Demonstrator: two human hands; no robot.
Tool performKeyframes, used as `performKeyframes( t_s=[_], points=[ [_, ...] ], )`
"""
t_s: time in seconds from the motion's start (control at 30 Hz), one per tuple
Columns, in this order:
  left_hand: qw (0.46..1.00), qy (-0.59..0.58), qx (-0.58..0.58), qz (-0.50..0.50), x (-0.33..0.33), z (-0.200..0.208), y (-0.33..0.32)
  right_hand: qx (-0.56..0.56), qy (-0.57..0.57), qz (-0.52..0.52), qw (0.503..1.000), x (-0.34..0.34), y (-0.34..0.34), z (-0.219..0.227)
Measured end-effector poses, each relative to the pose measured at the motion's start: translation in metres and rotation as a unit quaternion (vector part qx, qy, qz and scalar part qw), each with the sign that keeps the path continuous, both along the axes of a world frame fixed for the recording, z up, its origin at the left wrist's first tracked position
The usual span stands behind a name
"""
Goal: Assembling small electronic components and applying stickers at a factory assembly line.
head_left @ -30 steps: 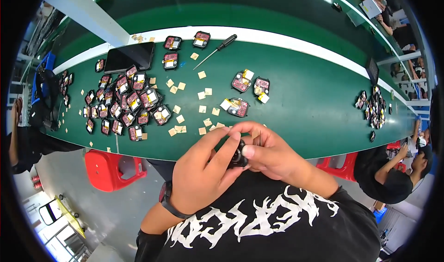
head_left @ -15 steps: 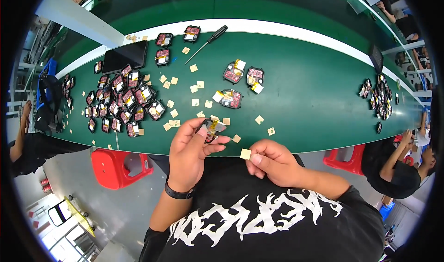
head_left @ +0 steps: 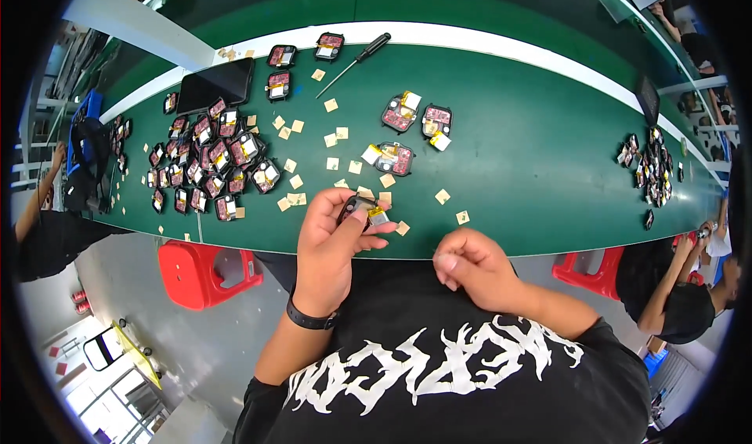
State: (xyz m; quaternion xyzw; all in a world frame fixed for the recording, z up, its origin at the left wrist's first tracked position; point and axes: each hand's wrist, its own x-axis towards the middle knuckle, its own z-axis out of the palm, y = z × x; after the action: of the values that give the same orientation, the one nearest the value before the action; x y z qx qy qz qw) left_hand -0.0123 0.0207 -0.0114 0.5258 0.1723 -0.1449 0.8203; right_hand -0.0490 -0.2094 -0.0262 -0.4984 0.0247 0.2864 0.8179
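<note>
My left hand (head_left: 325,244) is closed round a small black device housing (head_left: 356,208), tilted, with a silver battery pouch (head_left: 379,217) and yellow tape at its right side. The left thumb presses on the housing. My right hand (head_left: 476,265) is to the right, over the table's near edge, thumb and fingers curled together. No square shows at its fingertips; whether anything small is pinched there is hidden. Several tan square pads (head_left: 403,228) lie on the green table (head_left: 533,154) around the left hand. Beyond it lie three opened housings (head_left: 395,159) with red boards.
A heap of similar housings (head_left: 205,152) lies at the left, by a dark tablet-like panel (head_left: 217,85). A screwdriver (head_left: 354,65) is near the far ledge. Another pile of housings (head_left: 653,168) lies far right. Red stools (head_left: 190,276) stand below the table; co-workers sit at both sides.
The tan square pinched in my right hand is no longer visible there, and that hand has moved slightly right. My left hand has turned the housing. Another tan square shows beyond my left hand.
</note>
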Motion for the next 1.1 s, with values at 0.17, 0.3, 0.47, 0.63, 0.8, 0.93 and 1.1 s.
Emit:
performKeyframes(
  t_s=[0.17, 0.3, 0.47, 0.63, 0.8, 0.93, 1.1],
  points=[
    [1.000, -0.013, 0.007, -0.006, -0.001, -0.001, -0.003, -0.199, -0.216, 0.010, 0.956, 0.012, 0.007, 0.008],
    [0.997, -0.046, 0.048, -0.029, -0.004, 0.002, -0.007, -0.333, -0.400, -0.019, 0.854, 0.037, 0.026, 0.025],
    [0.985, -0.121, 0.116, -0.029, -0.009, 0.001, -0.014, -0.378, -0.348, -0.002, 0.858, 0.037, 0.031, 0.026],
    [0.942, -0.219, 0.251, -0.036, -0.013, -0.006, -0.019, -0.414, -0.305, 0.026, 0.857, 0.039, 0.031, 0.026],
    [0.946, -0.217, 0.230, -0.070, -0.013, -0.008, -0.016, -0.435, -0.334, 0.025, 0.836, 0.037, 0.028, 0.023],
    [0.966, -0.180, 0.171, -0.074, -0.009, -0.008, -0.014, -0.451, -0.358, 0.029, 0.817, 0.037, 0.027, 0.022],
    [0.989, -0.100, 0.007, -0.110, -0.008, -0.004, 0.001, -0.399, -0.353, 0.019, 0.846, 0.034, 0.024, 0.019]
  ],
)
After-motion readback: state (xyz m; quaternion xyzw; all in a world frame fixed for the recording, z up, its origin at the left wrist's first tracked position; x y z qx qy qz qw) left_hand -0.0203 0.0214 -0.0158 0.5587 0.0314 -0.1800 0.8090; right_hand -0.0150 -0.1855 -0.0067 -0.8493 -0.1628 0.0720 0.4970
